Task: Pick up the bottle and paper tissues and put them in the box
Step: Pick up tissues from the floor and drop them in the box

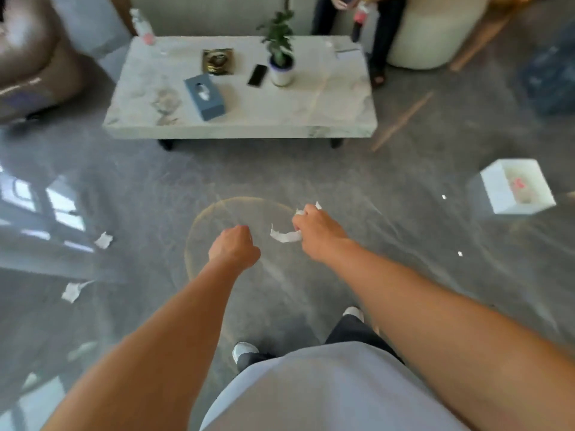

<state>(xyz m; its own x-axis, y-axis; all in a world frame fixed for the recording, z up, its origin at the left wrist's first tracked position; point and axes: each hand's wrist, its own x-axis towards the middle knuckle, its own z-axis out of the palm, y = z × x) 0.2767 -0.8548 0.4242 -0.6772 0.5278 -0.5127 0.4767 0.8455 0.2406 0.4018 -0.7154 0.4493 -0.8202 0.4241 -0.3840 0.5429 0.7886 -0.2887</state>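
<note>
My right hand point(317, 231) is closed around a crumpled white paper tissue point(284, 236), whose ends stick out on both sides of the fist. My left hand point(235, 247) is a closed fist beside it with nothing visible in it. Two more tissues lie on the grey floor at the left, one point(103, 240) farther and one point(72, 291) nearer. A white open box point(513, 189) stands on the floor at the right, with something pale and a red mark inside. A clear bottle point(143, 26) with a pink base stands at the table's far left corner.
A low marble coffee table point(326, 116) stands ahead, bearing a blue tissue box point(203, 96), a phone point(257, 75), a potted plant point(280, 57) and an ashtray point(217, 61). A brown sofa point(34, 57) is at the left. A seated person point(367, 26) is behind the table. My feet show below.
</note>
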